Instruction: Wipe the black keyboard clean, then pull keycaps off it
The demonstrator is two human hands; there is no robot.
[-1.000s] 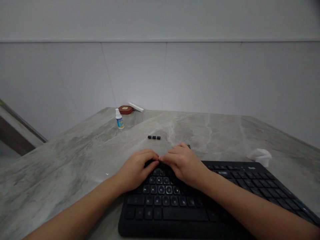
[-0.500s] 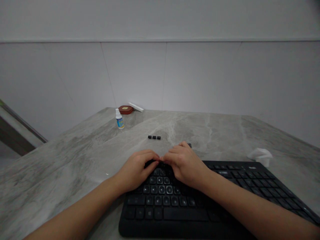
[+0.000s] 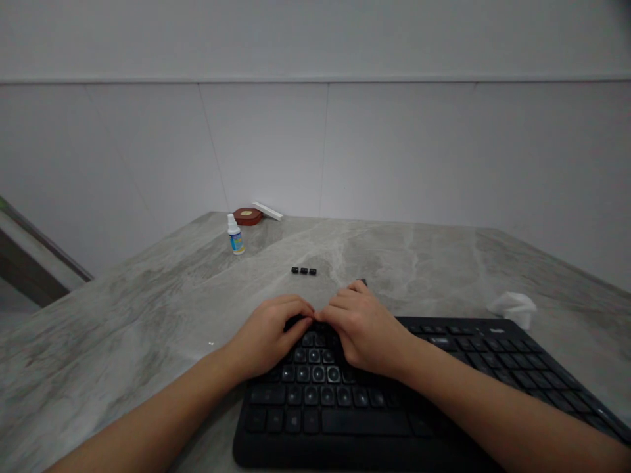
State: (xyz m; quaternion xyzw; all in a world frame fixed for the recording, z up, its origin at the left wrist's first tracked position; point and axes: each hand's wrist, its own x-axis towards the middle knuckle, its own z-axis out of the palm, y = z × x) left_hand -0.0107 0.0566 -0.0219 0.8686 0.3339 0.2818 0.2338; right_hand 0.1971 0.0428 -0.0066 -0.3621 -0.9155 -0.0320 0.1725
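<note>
A black keyboard (image 3: 365, 422) lies in front of me, several of its keys showing round glossy dips. At its upper left edge my left hand (image 3: 272, 332) is closed, thumb and fingertips pinched together over the top row; whatever is between them is hidden. My right hand (image 3: 362, 327) is curled closed beside it, fingertips meeting the left ones. The end of a small dark object (image 3: 363, 281) pokes out above the right fist; its kind cannot be made out. Beyond the hands, three small black keycaps (image 3: 303, 270) lie in a row on the table.
On the grey marbled table (image 3: 158, 315) a white spray bottle (image 3: 236, 238) with a blue label stands at the back left. Behind it are a reddish-brown box (image 3: 247, 217) and a white flat bar (image 3: 267, 211). A crumpled white tissue (image 3: 514, 307) lies right, behind the keyboard.
My right hand has turned slightly leftward, and the dark end above it has shifted left with it. My left hand stays nearly where it was.
</note>
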